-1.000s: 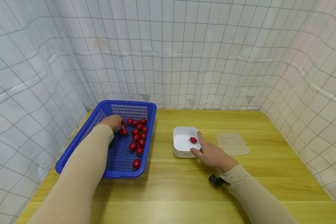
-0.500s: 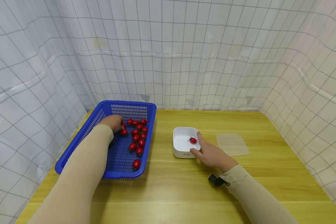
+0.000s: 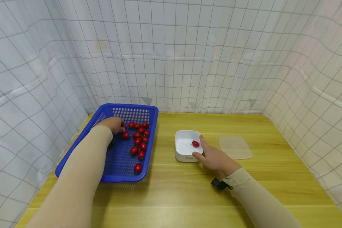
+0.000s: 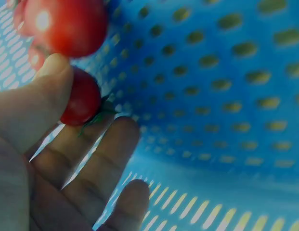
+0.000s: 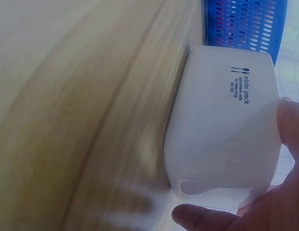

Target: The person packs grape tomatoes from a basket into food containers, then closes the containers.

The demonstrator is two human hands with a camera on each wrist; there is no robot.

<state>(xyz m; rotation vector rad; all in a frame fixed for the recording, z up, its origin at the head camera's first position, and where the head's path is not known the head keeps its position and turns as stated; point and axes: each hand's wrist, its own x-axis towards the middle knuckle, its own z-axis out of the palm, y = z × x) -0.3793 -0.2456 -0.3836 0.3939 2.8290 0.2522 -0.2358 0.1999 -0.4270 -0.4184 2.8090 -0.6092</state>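
Observation:
My left hand (image 3: 112,124) is inside a blue plastic basket (image 3: 122,179) at the left of the head view. In the left wrist view, its thumb and fingers pinch a cherry tomato (image 4: 83,98) with a green stem; a larger-looking tomato (image 4: 67,24) sits just above it. Several other cherry tomatoes (image 3: 143,146) lie along the basket's right side. At mid-table, my right hand (image 3: 218,160) grips the right side of a white square food container (image 3: 185,156). One cherry tomato (image 3: 195,144) with its stem lies in that container. Printed text faces the right wrist camera.
A translucent lid (image 3: 236,148) lies flat on the wooden table (image 3: 171,199), right of the container. White gridded curtains (image 3: 171,63) stand behind and at both sides. A black band (image 3: 220,184) shows at the right wrist.
The head view has shifted slightly. My left hand has moved a little left within the basket. The right hand and the white container hold their place.

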